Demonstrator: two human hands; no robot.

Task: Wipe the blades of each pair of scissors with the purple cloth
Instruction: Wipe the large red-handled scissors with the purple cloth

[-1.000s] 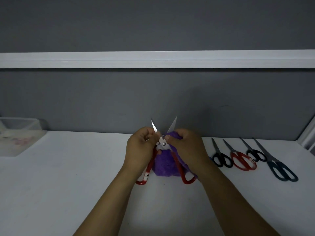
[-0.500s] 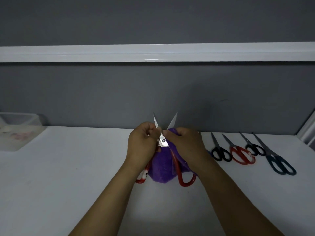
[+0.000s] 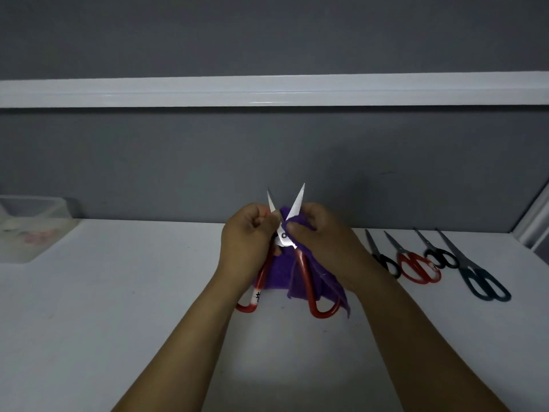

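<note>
Head: fuzzy purple cloth (image 3: 277,278), steel-bladed scissors (image 3: 283,239)

The held scissors (image 3: 304,272) have glossy red handles and bright silver blades; one handle carries a white label (image 3: 257,298) with small dark marks. The purple cloth (image 3: 276,278) is one plain deep colour. The table (image 3: 118,292) is white. Near its right edge lie small black scissors (image 3: 386,261), red scissors (image 3: 416,267), a second black pair (image 3: 439,257) and dark blue-green scissors (image 3: 481,282). The wall (image 3: 267,162) is grey with a white strip (image 3: 267,92). At the far left corner a clear box (image 3: 26,230) shows faint pink.
</note>
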